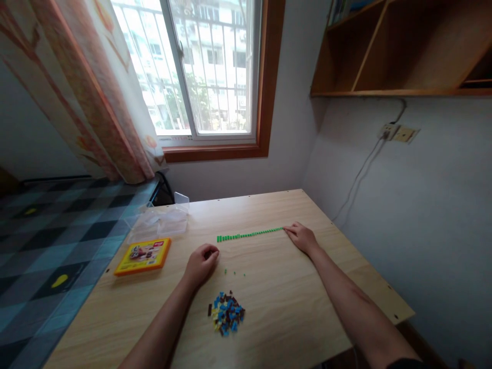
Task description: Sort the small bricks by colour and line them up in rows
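Observation:
A long row of small green toy bricks [246,236] runs across the table, with larger pieces at its left end and smaller ones toward the right. My right hand [303,238] reaches the right end of the row, its fingertips pressed together on the last green brick, which they partly hide. Below the row's left end rests my left hand [201,263], fingers curled in and thumb against them. Whatever may be inside it is hidden. Several loose green bricks [225,270] lie just right of it. Closer to me is a pile of blue, brown and yellow bricks [229,312].
A yellow and orange box [144,256] lies at the table's left side. Behind it stand clear plastic containers [169,224]. The wooden table [284,302] borders a checked bed cover [46,246] on the left. On the right wall, a cable [357,177] hangs below a socket.

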`<action>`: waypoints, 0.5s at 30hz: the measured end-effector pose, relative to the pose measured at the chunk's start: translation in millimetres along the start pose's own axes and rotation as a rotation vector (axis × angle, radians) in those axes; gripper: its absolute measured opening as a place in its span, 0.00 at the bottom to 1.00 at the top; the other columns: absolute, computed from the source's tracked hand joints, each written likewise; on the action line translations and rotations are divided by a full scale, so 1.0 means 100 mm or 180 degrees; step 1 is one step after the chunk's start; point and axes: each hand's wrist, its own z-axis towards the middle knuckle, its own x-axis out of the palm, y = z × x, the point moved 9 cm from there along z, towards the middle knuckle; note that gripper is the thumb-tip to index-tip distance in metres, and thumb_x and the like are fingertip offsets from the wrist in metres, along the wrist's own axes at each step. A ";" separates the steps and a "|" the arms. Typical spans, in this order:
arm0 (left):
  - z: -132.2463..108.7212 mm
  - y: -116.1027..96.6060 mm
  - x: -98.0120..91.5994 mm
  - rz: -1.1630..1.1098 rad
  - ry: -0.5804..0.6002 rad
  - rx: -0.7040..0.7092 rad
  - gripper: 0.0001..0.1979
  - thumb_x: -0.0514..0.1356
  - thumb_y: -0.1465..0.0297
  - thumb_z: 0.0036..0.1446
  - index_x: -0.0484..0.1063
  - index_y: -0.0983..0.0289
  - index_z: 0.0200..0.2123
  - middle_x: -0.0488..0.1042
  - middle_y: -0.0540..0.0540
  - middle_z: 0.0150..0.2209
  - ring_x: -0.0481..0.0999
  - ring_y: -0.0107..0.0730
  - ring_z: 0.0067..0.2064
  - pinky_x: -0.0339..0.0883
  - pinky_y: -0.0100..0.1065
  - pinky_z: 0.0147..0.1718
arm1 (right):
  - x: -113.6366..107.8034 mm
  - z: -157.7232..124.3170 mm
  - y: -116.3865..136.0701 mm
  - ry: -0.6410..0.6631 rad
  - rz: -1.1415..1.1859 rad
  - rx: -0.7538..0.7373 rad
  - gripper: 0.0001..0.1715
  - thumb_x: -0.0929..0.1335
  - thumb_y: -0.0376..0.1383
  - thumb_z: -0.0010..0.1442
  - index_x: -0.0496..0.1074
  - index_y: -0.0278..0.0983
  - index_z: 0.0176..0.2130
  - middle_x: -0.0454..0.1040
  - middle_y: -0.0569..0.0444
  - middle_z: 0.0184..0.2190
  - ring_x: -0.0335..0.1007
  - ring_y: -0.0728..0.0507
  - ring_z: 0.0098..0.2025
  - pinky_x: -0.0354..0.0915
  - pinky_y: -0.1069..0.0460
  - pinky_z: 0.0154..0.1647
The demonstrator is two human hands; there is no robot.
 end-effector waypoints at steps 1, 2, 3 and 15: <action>0.00 0.01 -0.01 -0.0024 -0.0032 -0.0022 0.11 0.58 0.62 0.54 0.76 0.62 0.29 0.78 0.54 0.30 0.75 0.38 0.33 0.67 0.36 0.35 | 0.00 0.00 0.00 -0.0028 0.0020 0.0016 0.19 0.62 0.44 0.70 0.78 0.49 0.54 0.77 0.54 0.43 0.74 0.46 0.42 0.64 0.55 0.38; 0.00 0.03 -0.02 -0.0044 -0.0061 -0.0050 0.12 0.58 0.61 0.54 0.76 0.62 0.30 0.78 0.54 0.30 0.76 0.38 0.33 0.67 0.36 0.35 | 0.00 -0.01 -0.01 -0.0052 0.0036 0.0033 0.19 0.62 0.44 0.70 0.77 0.49 0.54 0.77 0.54 0.43 0.74 0.46 0.42 0.64 0.55 0.39; 0.00 0.04 -0.03 -0.0056 -0.0077 -0.0072 0.12 0.58 0.61 0.54 0.76 0.62 0.30 0.78 0.54 0.30 0.76 0.39 0.33 0.68 0.36 0.36 | 0.00 -0.02 -0.01 -0.0067 0.0048 0.0045 0.20 0.62 0.43 0.70 0.77 0.48 0.55 0.77 0.53 0.43 0.74 0.46 0.42 0.64 0.55 0.40; -0.02 0.01 -0.06 -0.0185 -0.0094 -0.0186 0.13 0.59 0.59 0.55 0.77 0.63 0.31 0.79 0.55 0.31 0.77 0.40 0.34 0.69 0.37 0.37 | 0.03 0.03 -0.01 -0.0027 0.0019 0.0020 0.18 0.63 0.45 0.70 0.79 0.49 0.51 0.78 0.53 0.42 0.74 0.45 0.40 0.63 0.54 0.35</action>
